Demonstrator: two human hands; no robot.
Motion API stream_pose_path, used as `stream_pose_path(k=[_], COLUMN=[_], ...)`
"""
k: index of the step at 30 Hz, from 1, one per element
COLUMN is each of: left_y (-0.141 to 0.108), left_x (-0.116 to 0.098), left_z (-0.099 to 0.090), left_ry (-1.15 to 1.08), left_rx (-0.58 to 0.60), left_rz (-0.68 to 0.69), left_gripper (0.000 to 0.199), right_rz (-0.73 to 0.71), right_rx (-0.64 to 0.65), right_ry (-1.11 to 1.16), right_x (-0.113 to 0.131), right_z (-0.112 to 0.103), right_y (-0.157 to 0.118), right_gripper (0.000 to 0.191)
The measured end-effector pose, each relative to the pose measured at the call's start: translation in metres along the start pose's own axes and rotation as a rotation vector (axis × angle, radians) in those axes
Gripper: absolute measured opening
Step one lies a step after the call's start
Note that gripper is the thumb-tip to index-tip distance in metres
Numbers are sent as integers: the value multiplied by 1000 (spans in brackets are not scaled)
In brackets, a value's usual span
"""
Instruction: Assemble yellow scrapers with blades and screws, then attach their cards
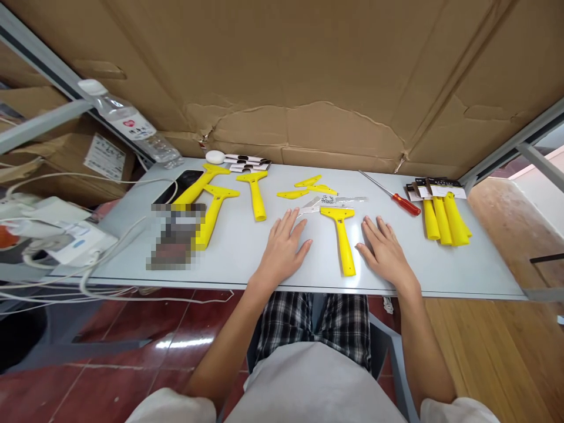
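I am seeing the left hand (pixel 282 249) and the right hand (pixel 385 254) resting open and palm-down on a pale table (pixel 240 258), with neither gripping anything. The left fingertips (pixel 301 218) are lying just beside a clear sleeve of small metal parts (pixel 343 200), while the right hand is touching only the tabletop. Between the 2 hands, a yellow T-handled scraper (pixel 342 241) is lying with its head pointing away from me and its grip ending near the front edge. The hands are flanking the scraper without touching it, so I am judging that the next move calls for closing 1 hand around that grip.

Farther out, 3 more yellow scrapers (pixel 255 194) are lying left of centre, 3 small yellow pieces (pixel 307 181) are sitting beyond the sleeve, and a red-handled screwdriver (pixel 405 204) is lying to the right. A packaged bundle of yellow handles (pixel 445 217) is sitting near the right end. I have open tabletop beside each hand, but the wrists are working close to the front edge, and a cardboard sheet (pixel 291 70) is rising along the far edge.
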State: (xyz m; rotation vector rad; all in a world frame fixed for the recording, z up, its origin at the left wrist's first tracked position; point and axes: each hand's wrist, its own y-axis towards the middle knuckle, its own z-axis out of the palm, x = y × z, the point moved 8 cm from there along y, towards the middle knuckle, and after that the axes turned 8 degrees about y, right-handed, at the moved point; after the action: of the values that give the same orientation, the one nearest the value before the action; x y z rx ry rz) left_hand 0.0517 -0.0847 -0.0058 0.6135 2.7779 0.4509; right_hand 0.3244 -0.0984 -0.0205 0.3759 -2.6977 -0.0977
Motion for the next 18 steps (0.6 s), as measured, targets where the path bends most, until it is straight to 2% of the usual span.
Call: stream_pose_path(k=[5,9,18], left_y=[1,1,1], left_x=[-2,-6,-1], left_z=[6,6,0], left_ry=[41,86,27], left_rx=[129,175,79], left_rz=[16,9,-9], left_gripper=[51,55,46], right_rz=[11,19,32], right_rx=[14,26,46], right_ry=[-29,-40,-35], right_x=[-1,-1,0], right_z=[1,1,1], right_y=[0,0,0], right_gripper=[77,78,77])
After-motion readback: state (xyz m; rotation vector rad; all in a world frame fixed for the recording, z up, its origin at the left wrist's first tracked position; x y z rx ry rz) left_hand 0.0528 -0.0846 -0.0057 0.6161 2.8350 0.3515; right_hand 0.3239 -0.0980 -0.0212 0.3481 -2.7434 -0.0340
